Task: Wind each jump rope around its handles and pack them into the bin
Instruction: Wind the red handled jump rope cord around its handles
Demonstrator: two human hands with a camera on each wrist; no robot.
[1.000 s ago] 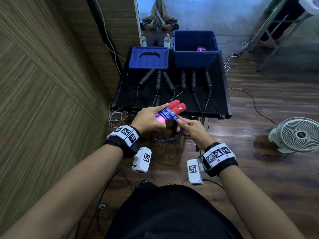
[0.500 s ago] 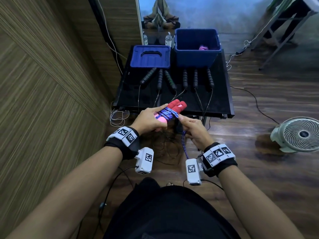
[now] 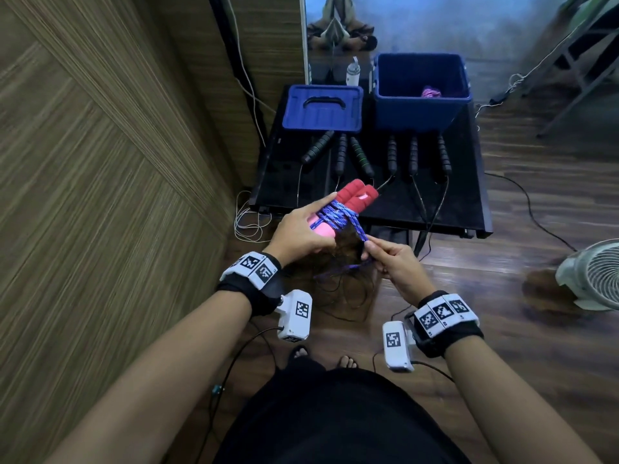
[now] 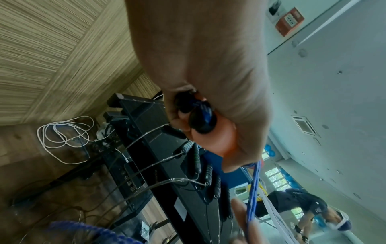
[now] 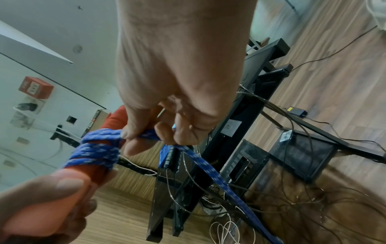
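My left hand (image 3: pixel 301 229) grips a pair of red-and-pink jump rope handles (image 3: pixel 355 195) held side by side, index finger stretched along them. A blue braided rope (image 3: pixel 335 212) is wound several turns around the handles (image 5: pixel 94 151). My right hand (image 3: pixel 392 262) pinches the loose rope (image 5: pixel 146 134) between thumb and forefinger just beside the wraps; the free tail (image 5: pixel 208 168) trails down toward the floor. The blue bin (image 3: pixel 420 90) stands at the back right of the black table (image 3: pixel 469 209) with a pink wound rope (image 3: pixel 431 92) inside.
A blue lid (image 3: pixel 323 108) lies left of the bin. Several black-handled ropes (image 3: pixel 392 155) lie in a row on the table, their cords hanging off the front edge. A white fan (image 3: pixel 593 276) stands on the floor at right. Cables (image 3: pixel 248 222) lie by the wood-panelled wall.
The right hand has pulled the rope back toward me and lower, away from the handles, so a stretch of rope now runs taut from the wraps. The left hand keeps its hold.
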